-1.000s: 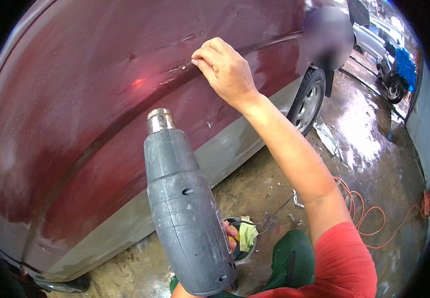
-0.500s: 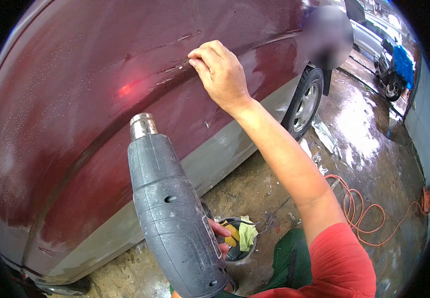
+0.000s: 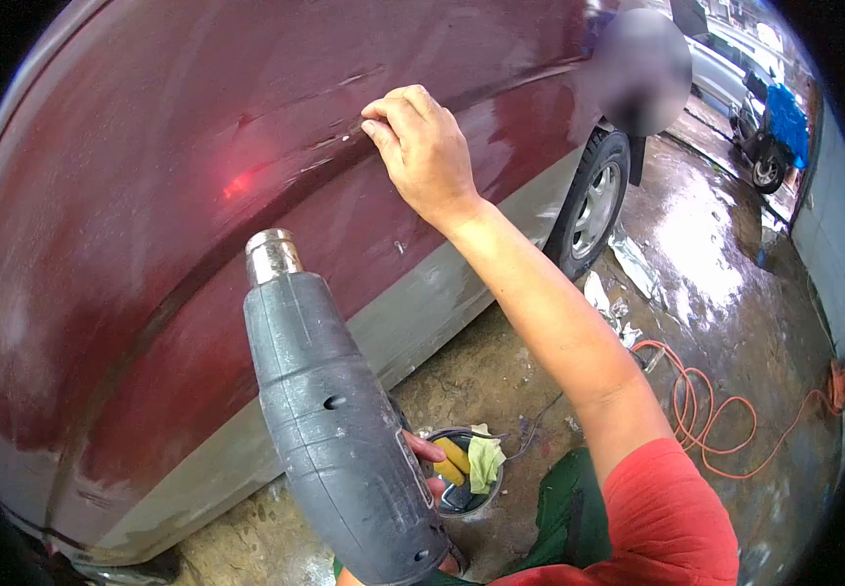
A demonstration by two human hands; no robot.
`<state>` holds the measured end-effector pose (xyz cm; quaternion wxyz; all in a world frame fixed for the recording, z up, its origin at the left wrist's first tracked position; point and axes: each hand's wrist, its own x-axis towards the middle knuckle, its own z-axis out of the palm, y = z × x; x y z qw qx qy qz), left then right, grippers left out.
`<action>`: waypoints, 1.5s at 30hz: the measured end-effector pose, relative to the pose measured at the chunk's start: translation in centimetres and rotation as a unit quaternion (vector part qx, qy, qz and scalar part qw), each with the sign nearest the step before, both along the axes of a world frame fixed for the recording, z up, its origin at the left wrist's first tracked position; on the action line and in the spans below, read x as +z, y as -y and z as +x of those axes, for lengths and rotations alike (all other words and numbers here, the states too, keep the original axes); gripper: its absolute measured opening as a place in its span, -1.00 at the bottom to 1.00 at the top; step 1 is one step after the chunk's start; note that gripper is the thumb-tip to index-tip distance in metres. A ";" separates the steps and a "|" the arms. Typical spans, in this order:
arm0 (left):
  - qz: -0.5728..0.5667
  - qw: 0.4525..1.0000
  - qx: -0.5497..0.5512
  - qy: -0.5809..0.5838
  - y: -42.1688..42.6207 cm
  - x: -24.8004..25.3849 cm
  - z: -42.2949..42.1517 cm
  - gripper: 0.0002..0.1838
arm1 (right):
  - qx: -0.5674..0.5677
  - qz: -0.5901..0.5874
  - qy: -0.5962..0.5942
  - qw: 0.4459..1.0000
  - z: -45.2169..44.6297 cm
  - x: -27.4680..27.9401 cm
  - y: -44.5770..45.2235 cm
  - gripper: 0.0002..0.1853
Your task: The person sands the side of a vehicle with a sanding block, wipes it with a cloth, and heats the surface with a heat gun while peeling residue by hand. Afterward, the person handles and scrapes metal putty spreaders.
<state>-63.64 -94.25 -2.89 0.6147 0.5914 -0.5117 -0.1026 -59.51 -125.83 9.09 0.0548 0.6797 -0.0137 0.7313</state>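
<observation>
My left hand point(image 3: 426, 451) grips a dark grey heat gun point(image 3: 339, 420); only some fingers show past its right side, and the handle is hidden. The gun's metal nozzle point(image 3: 273, 257) points up toward a dark red vehicle side panel point(image 3: 178, 127), with a gap visible between them. A bright red light spot point(image 3: 237, 186) glows on the panel. My right hand point(image 3: 420, 151) reaches up to the panel's crease, thumb and fingers pinched together. Whatever they pinch is too small to make out. Scratches and a small white speck point(image 3: 346, 139) lie just left of the fingertips.
Below the gun sits a bucket point(image 3: 461, 512) holding a yellow sponge point(image 3: 452, 459) and a pale green cloth point(image 3: 486, 463). An orange cord point(image 3: 700, 410) coils on the wet floor. A wheel point(image 3: 593, 210), crumpled sheeting point(image 3: 632, 259) and a parked motorbike point(image 3: 766, 156) are to the right.
The whole view has shifted slightly. Both hands and the heat gun appear a little lower and further left, nearly unchanged against the panel. White specks on the panel's left part show less clearly.
</observation>
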 end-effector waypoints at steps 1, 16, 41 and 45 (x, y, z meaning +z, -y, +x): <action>0.017 0.999 -0.003 0.029 -0.1 0.5 0.1 -0.65 | 0.002 -0.002 0.001 1.000 0.0 0.0 0.1 -0.89; -0.042 0.994 -0.010 -0.102 0.4 -0.8 -0.9 -0.70 | 0.005 0.008 -0.025 1.000 -0.4 0.2 0.1 -0.87; -0.141 0.981 -0.074 -0.108 0.0 -1.4 -0.6 -0.53 | -0.005 -0.006 -0.016 1.000 -0.3 0.2 -0.4 -0.93; -0.151 0.970 -0.067 -0.180 -0.2 -1.4 -1.1 -0.58 | -0.033 -0.037 -0.032 0.998 -0.5 0.4 -0.2 -0.95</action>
